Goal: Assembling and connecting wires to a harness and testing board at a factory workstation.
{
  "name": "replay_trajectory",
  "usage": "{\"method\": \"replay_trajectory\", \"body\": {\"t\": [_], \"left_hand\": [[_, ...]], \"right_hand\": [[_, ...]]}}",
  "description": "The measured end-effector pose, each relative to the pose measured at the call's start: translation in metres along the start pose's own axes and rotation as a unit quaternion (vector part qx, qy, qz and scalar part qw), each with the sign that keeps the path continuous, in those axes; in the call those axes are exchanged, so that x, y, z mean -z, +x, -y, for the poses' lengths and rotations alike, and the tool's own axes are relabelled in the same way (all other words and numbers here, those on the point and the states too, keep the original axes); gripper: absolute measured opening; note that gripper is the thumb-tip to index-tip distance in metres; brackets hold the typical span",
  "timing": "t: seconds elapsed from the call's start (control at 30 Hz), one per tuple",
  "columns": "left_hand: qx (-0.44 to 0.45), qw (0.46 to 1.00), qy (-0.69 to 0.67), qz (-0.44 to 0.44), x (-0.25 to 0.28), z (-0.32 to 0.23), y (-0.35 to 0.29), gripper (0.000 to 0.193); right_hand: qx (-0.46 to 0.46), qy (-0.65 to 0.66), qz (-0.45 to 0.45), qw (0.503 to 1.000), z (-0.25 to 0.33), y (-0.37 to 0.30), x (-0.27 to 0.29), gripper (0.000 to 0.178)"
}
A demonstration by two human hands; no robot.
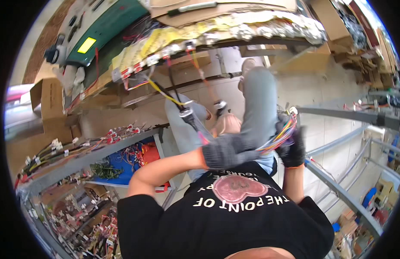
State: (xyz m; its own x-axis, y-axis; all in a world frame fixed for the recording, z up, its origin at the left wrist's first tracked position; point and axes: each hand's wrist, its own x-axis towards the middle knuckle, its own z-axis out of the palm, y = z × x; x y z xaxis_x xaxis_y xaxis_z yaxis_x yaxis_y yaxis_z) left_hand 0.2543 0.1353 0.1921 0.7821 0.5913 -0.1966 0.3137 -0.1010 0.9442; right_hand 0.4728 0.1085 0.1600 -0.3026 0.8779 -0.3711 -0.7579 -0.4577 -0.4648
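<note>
Dark grey knitted gloves with orange cuffs cover both my hands, held over my lap. My left hand (234,151) is closed round one end of a bundle of multicoloured wires (277,140). The bundle slants up to a white connector (293,111) at its far end. My right hand (292,149), smeared by motion, wraps the bundle below that connector. Just left of my left hand hangs a black-sleeved wire harness (187,114) from the bench; its pink lower wires pass behind my glove. A second hanging harness (219,105) ends in a dark sleeve near my knees.
Along the bench's near edge runs a yellow-taped row of white connectors (208,36). A green tester (105,30) with a lit display stands far left, and a marker (192,7) lies on cardboard. Metal racks flank me: a harness-laden left rack (87,151) and a right rack (338,185).
</note>
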Motion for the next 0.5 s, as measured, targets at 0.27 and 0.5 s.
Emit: {"method": "replay_trajectory", "body": {"t": [0.27,0.5], "left_hand": [[0.103,0.99,-0.091,0.017,0.012,0.067,0.011,0.029],[0.307,0.936,-0.156,-0.07,0.021,0.039,0.001,0.026]], "right_hand": [[0.009,-0.672,0.317,0.669,-0.09,0.03,-0.027,0.031],[0.3,-0.832,-0.211,0.417,0.008,0.088,0.111,0.039]]}}
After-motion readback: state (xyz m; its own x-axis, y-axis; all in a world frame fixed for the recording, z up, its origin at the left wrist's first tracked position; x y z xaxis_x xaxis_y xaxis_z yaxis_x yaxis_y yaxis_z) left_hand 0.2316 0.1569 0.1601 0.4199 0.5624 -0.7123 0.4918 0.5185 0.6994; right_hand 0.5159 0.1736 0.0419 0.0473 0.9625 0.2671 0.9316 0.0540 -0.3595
